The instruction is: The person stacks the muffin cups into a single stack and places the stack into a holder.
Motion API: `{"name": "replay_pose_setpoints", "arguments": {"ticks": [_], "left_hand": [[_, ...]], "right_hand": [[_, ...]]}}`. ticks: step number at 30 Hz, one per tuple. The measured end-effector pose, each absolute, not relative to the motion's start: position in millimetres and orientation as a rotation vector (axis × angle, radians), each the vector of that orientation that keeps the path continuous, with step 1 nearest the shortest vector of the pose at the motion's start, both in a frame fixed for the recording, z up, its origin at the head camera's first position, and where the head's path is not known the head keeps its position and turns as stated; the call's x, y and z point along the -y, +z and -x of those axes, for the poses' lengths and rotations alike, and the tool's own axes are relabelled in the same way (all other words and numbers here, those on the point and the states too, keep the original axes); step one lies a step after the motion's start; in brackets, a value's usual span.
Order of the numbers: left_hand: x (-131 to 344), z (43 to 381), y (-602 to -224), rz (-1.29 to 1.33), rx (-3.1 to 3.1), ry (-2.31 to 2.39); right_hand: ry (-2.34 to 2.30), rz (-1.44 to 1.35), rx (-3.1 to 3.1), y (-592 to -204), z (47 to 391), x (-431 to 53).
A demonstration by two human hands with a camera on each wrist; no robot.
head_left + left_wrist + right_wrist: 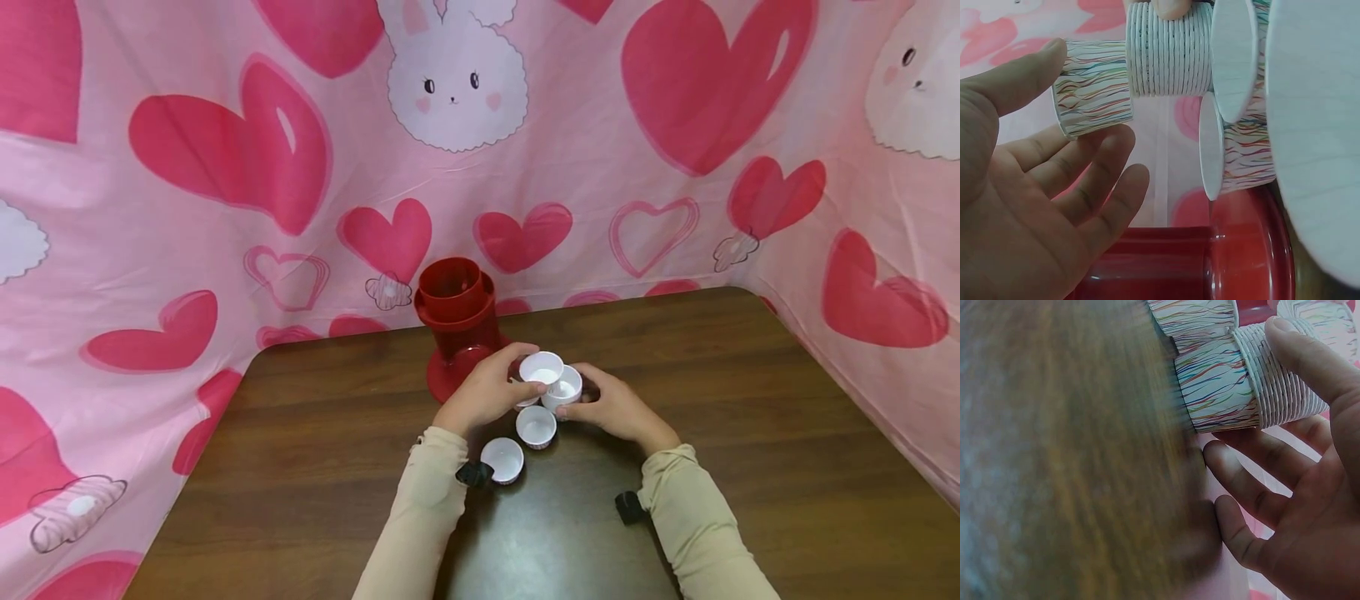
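My left hand (487, 390) pinches a small white paper cup (1094, 87), streaked with coloured wavy lines, between thumb and fingers. It is held above and left of the cup stack in the head view. Around a stack of the same cups (1285, 375), its rims packed close like ribs, my right hand (618, 408) has its thumb on one side and fingers on the other. The stack stands upright at the table, beside another cup (1194, 319). Nearer to me are a loose cup (536, 427) and a second loose cup (502, 461), mouths up.
Just behind my left hand stands a glossy red holder (457, 337) with a round open top and a wide base. The brown wooden table (750, 417) meets a pink heart-patterned cloth (585, 167) at the back. Black straps (630, 507) are at my wrists.
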State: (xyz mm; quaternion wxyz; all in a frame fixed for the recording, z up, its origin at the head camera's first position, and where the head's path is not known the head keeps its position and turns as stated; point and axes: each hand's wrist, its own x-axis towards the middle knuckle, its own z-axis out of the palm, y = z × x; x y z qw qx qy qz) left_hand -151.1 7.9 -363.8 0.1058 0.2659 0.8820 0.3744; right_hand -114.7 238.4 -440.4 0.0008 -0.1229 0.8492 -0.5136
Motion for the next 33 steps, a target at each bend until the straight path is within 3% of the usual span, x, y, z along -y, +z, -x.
{"name": "replay_pose_setpoints", "arguments": {"ticks": [18, 33], "left_hand": [[-34.5, 144.1, -372.5, -0.829, -2.618, 1.067], [-30.1, 150.1, -375.2, -0.872, -2.595, 0.963]], "right_hand": [[-1.606, 0.406, -2.690, -440.9, 110.9, -240.2], [-1.601, 0.416, -2.688, -441.1, 113.0, -238.8]]}}
